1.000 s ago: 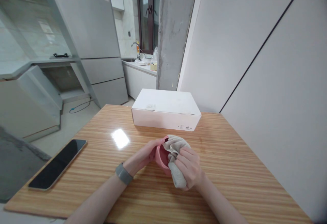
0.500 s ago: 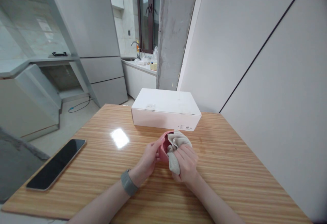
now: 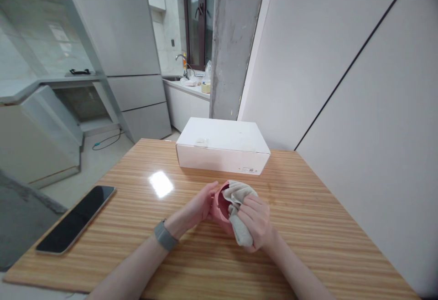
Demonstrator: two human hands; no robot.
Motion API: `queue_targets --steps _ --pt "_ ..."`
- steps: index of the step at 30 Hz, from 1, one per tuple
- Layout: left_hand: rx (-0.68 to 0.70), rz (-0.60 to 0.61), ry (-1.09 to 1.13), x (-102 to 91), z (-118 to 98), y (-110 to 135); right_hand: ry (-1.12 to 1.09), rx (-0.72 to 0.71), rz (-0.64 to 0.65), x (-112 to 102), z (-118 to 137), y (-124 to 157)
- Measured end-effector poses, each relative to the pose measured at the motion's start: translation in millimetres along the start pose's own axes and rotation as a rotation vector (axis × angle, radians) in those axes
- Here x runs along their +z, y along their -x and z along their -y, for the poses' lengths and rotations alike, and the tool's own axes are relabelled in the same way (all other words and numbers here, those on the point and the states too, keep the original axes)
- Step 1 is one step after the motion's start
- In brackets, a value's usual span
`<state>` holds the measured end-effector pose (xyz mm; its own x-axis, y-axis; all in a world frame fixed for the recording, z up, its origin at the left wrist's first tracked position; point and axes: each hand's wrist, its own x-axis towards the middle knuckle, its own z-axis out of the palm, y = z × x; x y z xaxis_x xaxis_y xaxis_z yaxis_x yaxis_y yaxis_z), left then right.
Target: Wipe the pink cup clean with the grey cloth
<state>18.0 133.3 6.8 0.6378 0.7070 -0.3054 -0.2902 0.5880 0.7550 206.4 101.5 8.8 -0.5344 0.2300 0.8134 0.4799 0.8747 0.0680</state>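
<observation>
A pink bowl (image 3: 219,209) is tilted over the wooden table with its opening turned toward my right hand. My left hand (image 3: 201,203) holds the bowl by its left side, the fingers partly hidden behind it. Bunched in my right hand (image 3: 256,220) is a beige cloth (image 3: 242,232), its upper fold lying over the bowl's rim and part of it inside the opening. My right fingers are closed around the cloth, and their tips are partly out of sight.
A white box (image 3: 222,142) stands at the table's far edge, just beyond the bowl. On the left side lies a black-screened phone (image 3: 77,220). The wooden table (image 3: 325,245) borders a white wall on the right. A fridge (image 3: 112,31) stands behind.
My right hand and the cloth have moved slightly right and toward me. The bowl has turned and lowered a little, and my left hand has shifted slightly left on its side.
</observation>
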Motion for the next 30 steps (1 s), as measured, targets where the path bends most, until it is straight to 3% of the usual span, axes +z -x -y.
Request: queue_targets --steps 7,12,18,23,27,30 --pt "-0.003 -0.058 -0.126 -12.5 -5.1 5.5 -0.035 -0.038 0.051 3.3 8.9 -3.0" --pt "0.082 -0.100 -0.098 -11.6 -2.6 4.7 -0.039 -0.013 0.051 2.6 4.7 -2.9" --pt "0.196 -0.246 -0.044 -2.1 7.1 -2.1 -0.013 0.089 0.075 6.1 -6.2 -1.4" --pt "0.300 -0.332 0.056 8.0 20.6 -8.5 0.100 0.270 -0.026 18.3 4.7 -9.8" --pt "0.356 -0.306 0.135 16.3 25.9 -8.3 0.177 0.260 -0.096 22.2 9.4 -12.1" --pt "0.322 -0.189 0.158 19.0 21.5 -4.8 0.165 0.185 -0.127 17.3 5.8 -8.2"
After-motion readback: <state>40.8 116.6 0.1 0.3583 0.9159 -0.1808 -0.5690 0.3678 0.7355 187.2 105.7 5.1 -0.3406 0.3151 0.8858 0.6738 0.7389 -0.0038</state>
